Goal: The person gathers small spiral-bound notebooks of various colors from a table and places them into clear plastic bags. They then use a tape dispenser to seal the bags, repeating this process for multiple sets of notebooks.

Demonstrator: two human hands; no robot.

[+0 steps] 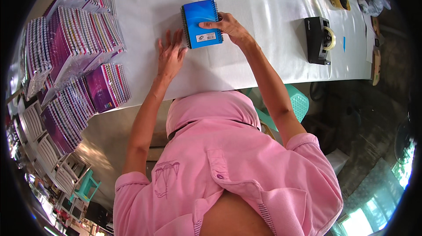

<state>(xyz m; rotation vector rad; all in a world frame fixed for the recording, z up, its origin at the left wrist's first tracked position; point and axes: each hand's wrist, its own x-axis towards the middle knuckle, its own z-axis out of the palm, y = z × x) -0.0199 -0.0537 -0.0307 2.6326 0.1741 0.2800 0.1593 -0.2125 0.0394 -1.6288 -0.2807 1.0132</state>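
Head view is showing the right hand (233, 28) gripping a blue-topped notebook stack (200, 14) beneath its thumb, other fingers seemingly hooking the edge, while the left hand (170, 58) is resting uncurled just beside it, so notebooks could be skewing if that thumb slackens.

1 head-worn fisheye, facing down over table (278, 29).

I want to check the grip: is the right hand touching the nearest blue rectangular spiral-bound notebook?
Touching. The head view shows the right hand, its thumb lying on the blue notebook.
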